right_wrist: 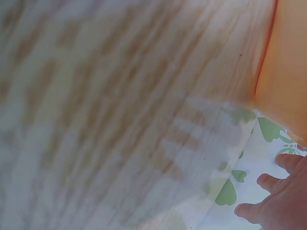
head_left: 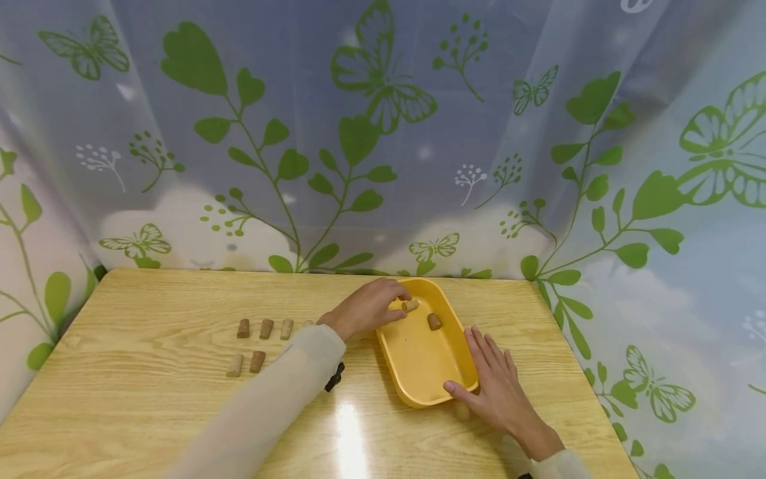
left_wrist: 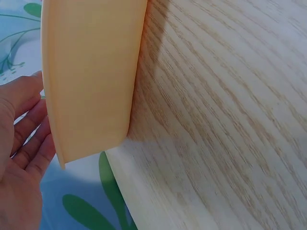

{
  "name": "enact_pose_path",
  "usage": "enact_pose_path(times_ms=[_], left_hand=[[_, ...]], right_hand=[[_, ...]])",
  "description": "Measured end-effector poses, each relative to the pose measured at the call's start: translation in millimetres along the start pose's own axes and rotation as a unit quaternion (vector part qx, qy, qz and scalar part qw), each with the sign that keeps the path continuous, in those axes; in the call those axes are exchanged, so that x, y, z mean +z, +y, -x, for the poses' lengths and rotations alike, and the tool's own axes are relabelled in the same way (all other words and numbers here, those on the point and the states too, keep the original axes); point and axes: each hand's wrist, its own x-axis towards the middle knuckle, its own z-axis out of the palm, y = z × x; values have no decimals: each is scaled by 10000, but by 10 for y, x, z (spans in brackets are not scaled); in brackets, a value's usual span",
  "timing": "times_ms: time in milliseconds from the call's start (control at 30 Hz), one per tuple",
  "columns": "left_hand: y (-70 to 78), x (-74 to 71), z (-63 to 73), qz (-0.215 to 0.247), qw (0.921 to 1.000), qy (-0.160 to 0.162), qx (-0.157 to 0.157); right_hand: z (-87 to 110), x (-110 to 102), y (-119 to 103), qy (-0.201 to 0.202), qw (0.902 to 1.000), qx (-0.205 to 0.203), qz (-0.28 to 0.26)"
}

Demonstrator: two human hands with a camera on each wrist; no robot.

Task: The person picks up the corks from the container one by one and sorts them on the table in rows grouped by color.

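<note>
A yellow tray point(head_left: 419, 392) stands at a slant on the table, with two corks in its far part. My left hand point(head_left: 365, 307) reaches over the tray's left rim. Its thumb and index fingertip stand apart on either side of the light cork point(head_left: 410, 305); no clear grip shows. The darker cork point(head_left: 434, 322) lies a little to the right. My right hand point(head_left: 497, 386) rests against the tray's near right corner, fingers straight along the outside and thumb at the near rim. In the left wrist view, the tray's wall point(left_wrist: 91, 76) hides the left fingertips.
Several corks point(head_left: 266, 328) stand on the wooden table point(head_left: 149, 406) left of the tray, in two rough rows. The left forearm partly covers one cork point(head_left: 308, 324). A patterned curtain point(head_left: 383, 166) hangs along the table's far edge and on both sides.
</note>
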Motion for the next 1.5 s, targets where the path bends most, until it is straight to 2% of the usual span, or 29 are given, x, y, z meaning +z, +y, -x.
enact_pose_path(times_ms=[233, 600, 800, 1067, 1333, 1500], left_hand=[[0, 61, -74, -132, 9998, -97, -121], [45, 159, -209, -722, 9971, -126, -208], [108, 203, -261, -1050, 9931, -437, -292], [158, 224, -272, -1456, 9863, -640, -447], [198, 206, -291, -1900, 9754, -1004, -485], [234, 215, -279, -1945, 9724, -1190, -503]], right_hand=[[-5, -2, 16, 39, 10000, -7, -35], [-15, -9, 14, 101, 9999, -60, -58], [-15, 0, 25, 142, 9999, -68, -30], [-4, 14, 10, 80, 9999, -45, -95], [2, -9, -6, 91, 9999, -46, -90], [6, -6, 4, 88, 9999, -17, -76]])
